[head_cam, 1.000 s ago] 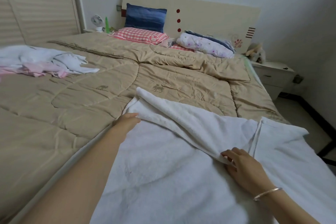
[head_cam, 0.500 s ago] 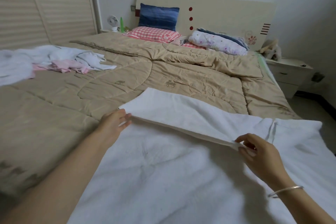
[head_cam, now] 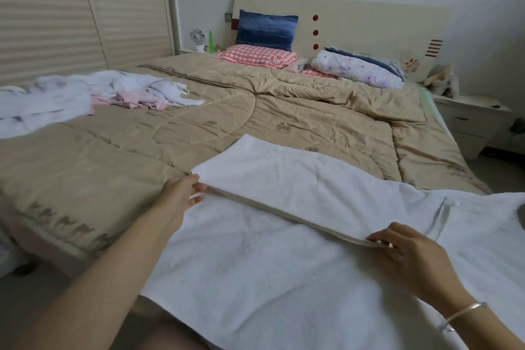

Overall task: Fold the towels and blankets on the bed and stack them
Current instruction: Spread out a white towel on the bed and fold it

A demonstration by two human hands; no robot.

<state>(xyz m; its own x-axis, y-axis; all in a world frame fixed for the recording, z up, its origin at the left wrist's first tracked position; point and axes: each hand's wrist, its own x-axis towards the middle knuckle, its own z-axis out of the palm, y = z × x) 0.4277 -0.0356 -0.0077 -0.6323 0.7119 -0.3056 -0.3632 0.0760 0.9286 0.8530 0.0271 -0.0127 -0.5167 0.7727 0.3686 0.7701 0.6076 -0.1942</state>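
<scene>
At the near edge of the bed (head_cam: 127, 165), the left grip (head_cam: 181, 193) and right grip (head_cam: 403, 247) each pinch the folded-over edge of the white towel (head_cam: 284, 278).

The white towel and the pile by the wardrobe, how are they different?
The white towel lies spread out, gripped by the left hand and right hand; the pile is crumpled, untouched. The towel is all white; the pile has pink. Both rest on the tan quilt.

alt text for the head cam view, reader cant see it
The left hand and right hand each pinch the folded-over edge of a large white towel spread on a bed's tan quilt. A heap of white and pink laundry lies farther left; pillows sit by the headboard.
</scene>
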